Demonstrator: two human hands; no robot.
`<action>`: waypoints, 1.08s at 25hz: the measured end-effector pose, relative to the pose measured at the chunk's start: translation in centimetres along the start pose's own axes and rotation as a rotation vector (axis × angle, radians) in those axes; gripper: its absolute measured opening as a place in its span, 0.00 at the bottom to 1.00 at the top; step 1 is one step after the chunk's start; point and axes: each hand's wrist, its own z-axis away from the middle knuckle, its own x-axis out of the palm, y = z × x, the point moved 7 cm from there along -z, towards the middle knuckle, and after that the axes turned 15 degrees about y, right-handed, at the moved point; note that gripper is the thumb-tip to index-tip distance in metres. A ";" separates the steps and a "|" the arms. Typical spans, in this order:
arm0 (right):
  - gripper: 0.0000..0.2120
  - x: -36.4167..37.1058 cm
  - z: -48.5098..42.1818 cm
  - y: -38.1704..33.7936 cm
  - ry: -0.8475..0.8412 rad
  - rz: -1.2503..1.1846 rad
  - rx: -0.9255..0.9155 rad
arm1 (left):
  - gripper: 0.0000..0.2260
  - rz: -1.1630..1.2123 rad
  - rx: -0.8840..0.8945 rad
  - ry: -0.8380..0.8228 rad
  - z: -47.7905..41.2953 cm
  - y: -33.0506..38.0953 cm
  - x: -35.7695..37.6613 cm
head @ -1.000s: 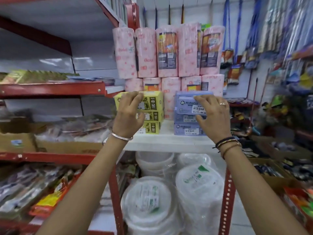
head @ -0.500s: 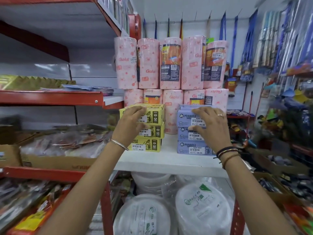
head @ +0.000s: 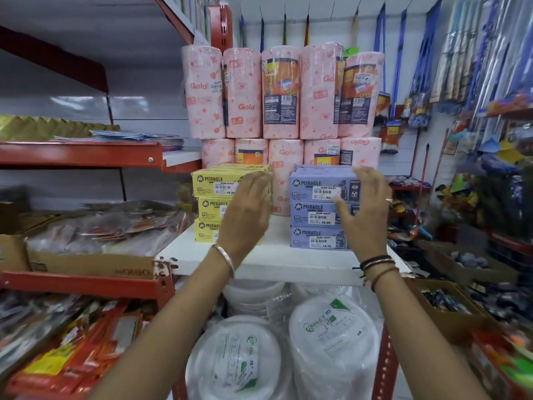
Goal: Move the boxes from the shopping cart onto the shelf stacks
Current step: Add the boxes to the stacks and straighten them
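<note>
**Two box stacks on the white shelf**

A white shelf [head: 277,256] carries pink Gala rolls [head: 284,93] at its back. Near the front edge stand three yellow Miracle boxes [head: 215,207] stacked left and three purple Miracle boxes [head: 318,207] right, barcode labels facing out. The left hand [head: 245,215] and right hand [head: 364,215] hover before them, fingers spread, holding nothing.

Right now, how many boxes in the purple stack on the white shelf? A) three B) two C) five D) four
A: the purple stack shows three Miracle box fronts one above another on the white shelf, with the open right hand in front of it.
</note>
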 end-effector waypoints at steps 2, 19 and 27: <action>0.27 -1.1 0.8 1.8 0.040 0.013 0.213 | 0.18 0.048 -0.074 -0.087 0.2 2.1 2.7; 0.09 -1.2 0.8 5.1 -0.033 0.053 0.304 | 0.25 0.018 -0.351 -0.074 2.1 1.1 7.2; 0.17 -1.2 0.4 4.7 -0.084 0.135 0.242 | 0.24 0.024 -0.344 -0.055 1.9 1.1 7.1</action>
